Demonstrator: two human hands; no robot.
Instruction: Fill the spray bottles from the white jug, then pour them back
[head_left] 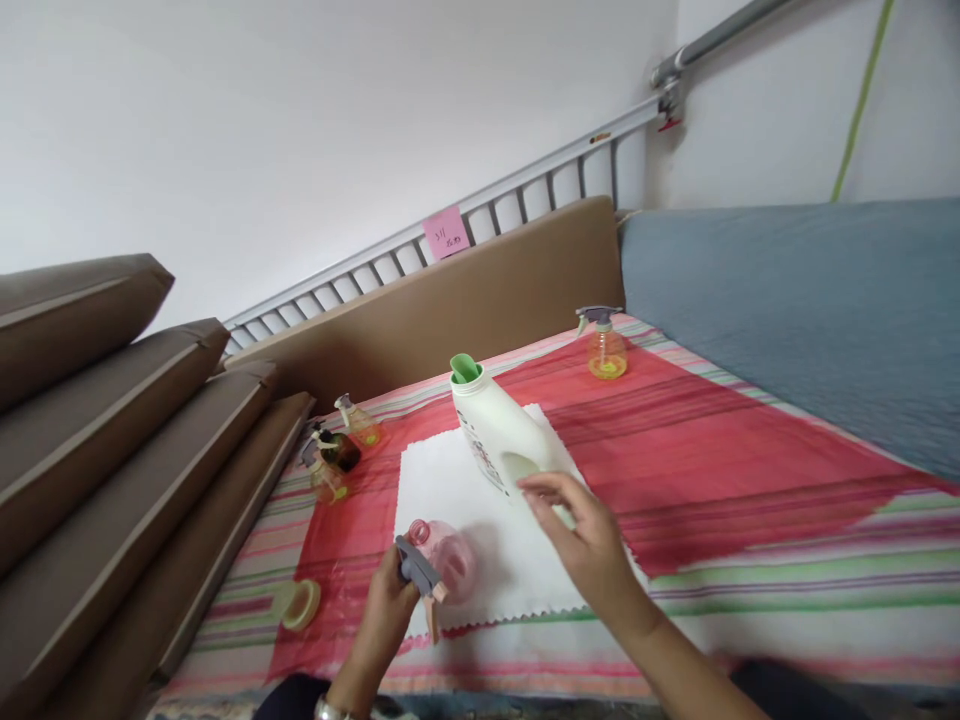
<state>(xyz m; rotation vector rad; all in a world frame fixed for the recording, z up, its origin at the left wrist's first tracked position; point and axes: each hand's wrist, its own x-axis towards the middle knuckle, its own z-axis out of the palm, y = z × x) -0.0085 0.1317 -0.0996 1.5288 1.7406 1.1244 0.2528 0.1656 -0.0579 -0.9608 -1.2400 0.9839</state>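
Note:
A grey spray trigger head (420,568) is in my left hand (384,600), held just over the front of a pink bottle (454,570). The bottle's neck is uncovered, and it stands on a white cloth (427,470). Behind it a large white detergent jug (499,420) with a green pouring spout stands on the same cloth. At the jug's lower side is my right hand (581,535), its fingers partly spread; they are not wrapped around it, and whether the fingertips touch is unclear. A yellow-green cap (301,605) lies to the left of my left hand.
One spray bottle (606,350) with yellow liquid stands at the back right. Several more, including a dark spray bottle (341,450), are grouped at the left. Stacked brown cushions (142,480) border the left side; a blue padded surface (787,310) lies at the right.

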